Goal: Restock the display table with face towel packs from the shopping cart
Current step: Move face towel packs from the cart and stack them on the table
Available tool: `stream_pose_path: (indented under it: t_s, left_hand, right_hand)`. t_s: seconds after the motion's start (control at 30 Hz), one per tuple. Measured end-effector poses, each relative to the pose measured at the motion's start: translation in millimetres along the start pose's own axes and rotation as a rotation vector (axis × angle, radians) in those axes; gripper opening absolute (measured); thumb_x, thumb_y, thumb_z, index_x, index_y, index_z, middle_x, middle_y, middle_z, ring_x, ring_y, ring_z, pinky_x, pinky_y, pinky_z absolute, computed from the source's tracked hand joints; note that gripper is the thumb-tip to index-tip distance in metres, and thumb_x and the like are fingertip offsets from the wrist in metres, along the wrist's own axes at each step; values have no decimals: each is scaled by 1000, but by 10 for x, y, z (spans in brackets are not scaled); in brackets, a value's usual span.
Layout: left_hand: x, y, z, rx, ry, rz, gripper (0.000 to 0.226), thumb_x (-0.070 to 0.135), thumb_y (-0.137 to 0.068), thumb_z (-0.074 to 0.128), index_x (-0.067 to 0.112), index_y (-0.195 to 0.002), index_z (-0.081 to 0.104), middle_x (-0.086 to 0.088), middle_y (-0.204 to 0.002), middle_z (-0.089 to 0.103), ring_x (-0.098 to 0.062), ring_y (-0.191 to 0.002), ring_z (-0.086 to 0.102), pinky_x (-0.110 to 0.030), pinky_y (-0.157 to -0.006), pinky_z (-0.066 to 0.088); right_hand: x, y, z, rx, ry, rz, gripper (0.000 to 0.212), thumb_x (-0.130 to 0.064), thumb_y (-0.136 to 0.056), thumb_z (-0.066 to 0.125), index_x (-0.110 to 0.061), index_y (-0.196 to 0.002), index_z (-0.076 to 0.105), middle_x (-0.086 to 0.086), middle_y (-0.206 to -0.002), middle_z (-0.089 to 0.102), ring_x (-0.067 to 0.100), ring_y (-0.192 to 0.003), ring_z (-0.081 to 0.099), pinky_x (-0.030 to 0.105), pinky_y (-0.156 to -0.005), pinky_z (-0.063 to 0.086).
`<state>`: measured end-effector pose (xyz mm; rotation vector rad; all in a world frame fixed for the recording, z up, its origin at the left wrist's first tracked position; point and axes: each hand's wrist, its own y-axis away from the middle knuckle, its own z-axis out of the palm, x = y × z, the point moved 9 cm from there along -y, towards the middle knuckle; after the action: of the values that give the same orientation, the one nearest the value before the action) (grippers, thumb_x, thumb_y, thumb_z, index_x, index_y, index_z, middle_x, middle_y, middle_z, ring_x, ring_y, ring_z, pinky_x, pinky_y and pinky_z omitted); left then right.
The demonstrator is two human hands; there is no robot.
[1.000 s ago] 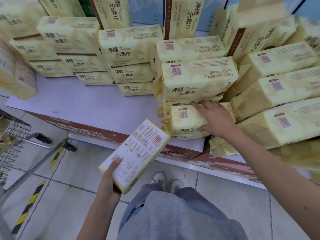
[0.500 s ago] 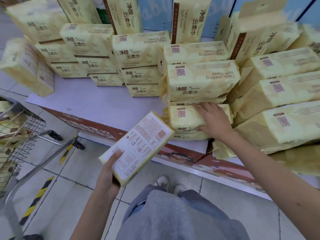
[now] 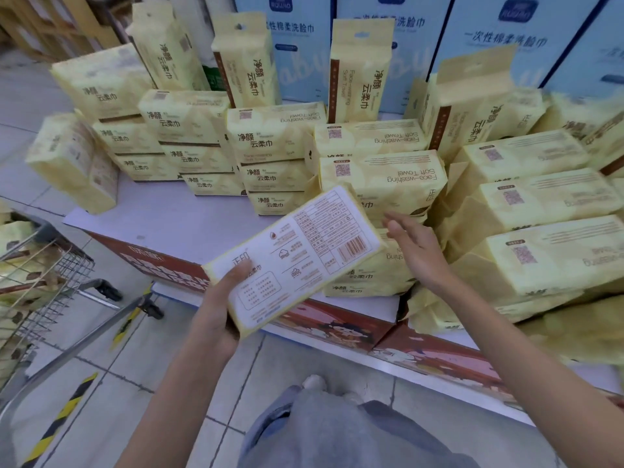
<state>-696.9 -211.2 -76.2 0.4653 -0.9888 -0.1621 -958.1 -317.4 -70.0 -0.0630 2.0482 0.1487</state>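
Above the display table [image 3: 162,224], left hand [image 3: 219,315] gripping a towel pack [image 3: 297,255]; right hand [image 3: 415,251] fingers spread.

One head-worn view only; it looks forward and down, close over the display table's [image 3: 162,221] front edge; floor and cart [image 3: 40,285] at left.

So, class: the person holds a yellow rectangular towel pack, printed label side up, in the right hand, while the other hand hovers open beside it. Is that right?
Not quite. The head view shows the left hand holding the yellow rectangular towel pack, printed label side up; the right hand hovers open beside it.
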Motion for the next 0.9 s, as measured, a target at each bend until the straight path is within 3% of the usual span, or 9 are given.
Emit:
stream_pose_path:
  t_s: [0.07, 0.13, 0.27, 0.37, 0.47, 0.57, 0.67, 0.8, 0.9]
  left_hand:
    - [81, -61, 208, -46, -51, -6, 31, 21, -73, 68, 15, -103, 65, -10, -97, 74, -26, -82, 73, -38, -54, 58]
    - [125, -133, 404, -85, -128, -38, 36, 26, -75, 69, 14, -109, 64, -12, -101, 73, -29, -85, 72, -39, -55, 58]
    - [134, -274, 715, -170, -230, -155, 39, 39, -75, 63, 16, -106, 67, -11, -103, 73, -29, -88, 72, -40, -64, 59]
    - [161, -380, 840, -179, -304, -162, 47, 44, -75, 62, 16, -112, 66, -9, -105, 73, -24, -88, 72, -35, -72, 55]
    - [185, -413, 951, -205, -386, -78, 55, 57, -82, 59, 21, -125, 59, -4, -113, 71, -19, -95, 71, -35, -77, 55]
    - [192, -368, 1023, -359, -409, 63, 106, 75, -51, 72, 34, -142, 35, 7, -125, 64, -13, -107, 65, -31, -72, 57]
    - [165, -307, 1047, -518, -455, 147, 128, 70, -41, 81, 40, -148, 17, 11, -137, 55, -13, -120, 57, -37, -87, 54]
    - [127, -392, 911, -361, -397, 89, 99, 50, -46, 86, 29, -134, 47, 2, -117, 68, -18, -104, 66, -29, -70, 56]
    - [-56, -442, 803, -196, -273, -90, 52, 34, -66, 78, 21, -114, 62, -4, -102, 73, -24, -90, 70, -29, -59, 57]
  right_hand:
    - [-125, 83, 18, -100, -332, 99, 46, -48, -96, 29, -26, -133, 46, -10, -118, 62, 17, -115, 58, 29, -91, 49]
    - [-288, 165, 15, -203, -506, 54, 51, -57, -88, 38, -30, -130, 45, -14, -112, 67, 9, -109, 62, 29, -87, 54]
    - [-392, 230, -211, -175, -730, -40, 107, -68, -59, 73, -29, -146, 26, -15, -127, 61, 8, -118, 56, 23, -86, 51]
    - [-353, 252, -336, -193, -864, -34, 113, -63, -55, 79, -35, -147, 21, -14, -136, 53, 14, -126, 51, 35, -95, 49]
    - [-240, 274, -368, -191, -944, 83, 117, -61, -43, 86, -35, -144, 32, -7, -134, 56, 17, -123, 54, 42, -94, 50]
    - [-54, 319, -387, -110, -989, 297, 106, -54, -33, 90, -22, -129, 56, 3, -116, 69, 20, -104, 66, 38, -77, 56]
    - [71, 373, -398, -81, -1080, 495, 71, -47, -53, 79, -16, -116, 68, 11, -113, 69, 27, -98, 68, 43, -83, 52]
    - [-156, 379, -340, -251, -1217, 368, 53, -44, -70, 68, -11, -112, 70, 15, -112, 68, 30, -98, 67, 39, -74, 57]
    - [-59, 314, -293, -158, -1103, 311, 81, -42, -48, 88, -18, -121, 61, 6, -122, 65, 22, -111, 60, 33, -82, 48]
